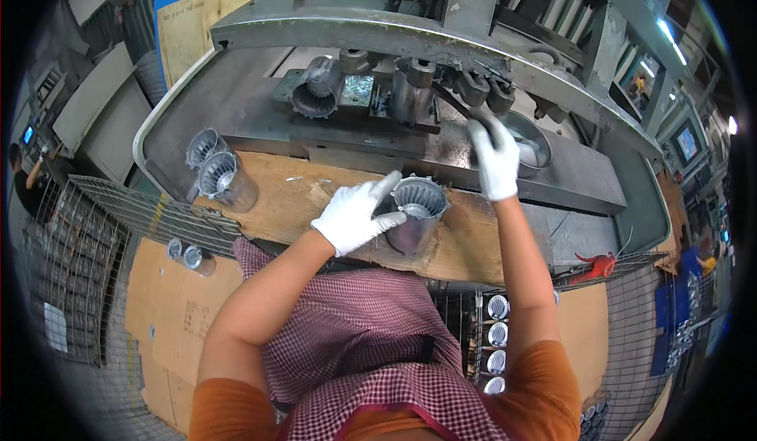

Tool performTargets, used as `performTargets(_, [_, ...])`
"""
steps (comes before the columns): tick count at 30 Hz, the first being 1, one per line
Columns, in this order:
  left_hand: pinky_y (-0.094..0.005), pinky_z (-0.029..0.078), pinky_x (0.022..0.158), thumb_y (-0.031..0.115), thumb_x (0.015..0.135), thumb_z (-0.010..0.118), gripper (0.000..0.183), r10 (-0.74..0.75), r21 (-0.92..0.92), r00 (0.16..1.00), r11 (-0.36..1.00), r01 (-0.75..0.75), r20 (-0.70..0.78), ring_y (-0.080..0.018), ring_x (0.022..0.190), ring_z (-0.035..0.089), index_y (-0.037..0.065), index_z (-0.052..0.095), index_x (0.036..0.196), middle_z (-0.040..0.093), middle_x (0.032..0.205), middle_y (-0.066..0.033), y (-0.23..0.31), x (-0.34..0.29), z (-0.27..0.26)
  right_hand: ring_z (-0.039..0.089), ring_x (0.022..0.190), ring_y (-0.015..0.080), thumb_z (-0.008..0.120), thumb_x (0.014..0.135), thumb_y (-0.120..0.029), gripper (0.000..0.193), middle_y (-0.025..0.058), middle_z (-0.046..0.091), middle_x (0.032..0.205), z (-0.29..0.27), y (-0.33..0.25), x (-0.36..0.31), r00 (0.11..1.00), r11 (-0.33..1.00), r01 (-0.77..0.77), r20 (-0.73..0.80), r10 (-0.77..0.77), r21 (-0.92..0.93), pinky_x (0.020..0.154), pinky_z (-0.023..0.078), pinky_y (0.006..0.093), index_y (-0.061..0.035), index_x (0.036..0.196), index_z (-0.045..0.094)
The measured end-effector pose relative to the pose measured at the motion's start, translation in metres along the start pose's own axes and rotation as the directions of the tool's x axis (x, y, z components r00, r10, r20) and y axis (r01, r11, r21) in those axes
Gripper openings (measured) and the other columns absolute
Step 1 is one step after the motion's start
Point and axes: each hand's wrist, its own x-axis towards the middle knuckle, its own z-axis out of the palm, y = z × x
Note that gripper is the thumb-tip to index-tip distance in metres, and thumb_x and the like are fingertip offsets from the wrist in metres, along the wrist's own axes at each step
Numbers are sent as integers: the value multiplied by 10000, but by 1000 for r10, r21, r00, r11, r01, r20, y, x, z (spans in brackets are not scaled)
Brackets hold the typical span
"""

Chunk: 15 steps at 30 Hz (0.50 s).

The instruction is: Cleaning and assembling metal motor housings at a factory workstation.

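Note:
My left hand (359, 214), in a white glove, is at the left side of a ribbed, hollow metal cylinder (416, 232) standing on the wooden board. Its thumb and index finger are spread at the cylinder's rim, and the fingertips seem to touch it. My right hand (495, 157), also gloved, is raised toward the press and closed on a dark stick-like handle (452, 100). That handle slants up and left to the press head, where its far end is hard to make out. Beneath the head, another metal cylinder (411, 98) stands in a fixture.
A similar cylinder (317, 88) lies tilted on the press bed, and two more (229, 182) stand at the board's (303, 185) left end. A metal bowl (538, 143) is right of my right hand. Red-handled cutters (597, 266) hang at the right edge. Wire mesh (158, 204) borders the left.

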Motion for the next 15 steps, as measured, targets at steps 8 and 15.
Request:
performTargets(8, [-447, 405, 985, 508, 879, 563, 732, 33, 12, 999, 999, -33, -41, -364, 1155, 549, 90, 362, 1446, 555, 1292, -197, -6, 4, 4, 636, 787, 423, 586, 848, -482, 497, 257, 650, 796, 13, 63, 63, 988, 907, -119, 41, 148, -403, 717, 492, 463, 2, 810, 692])
performTargets(15, [-444, 403, 994, 493, 870, 580, 743, 4, 14, 999, 1000, -4, -41, -369, 1159, 544, 93, 354, 1455, 547, 1306, -209, -3, 2, 3, 663, 884, 222, 617, 895, -263, 296, 145, 707, 1004, -63, 43, 65, 985, 984, -138, -119, 124, -117, 804, 492, 307, -48, 1080, 700])
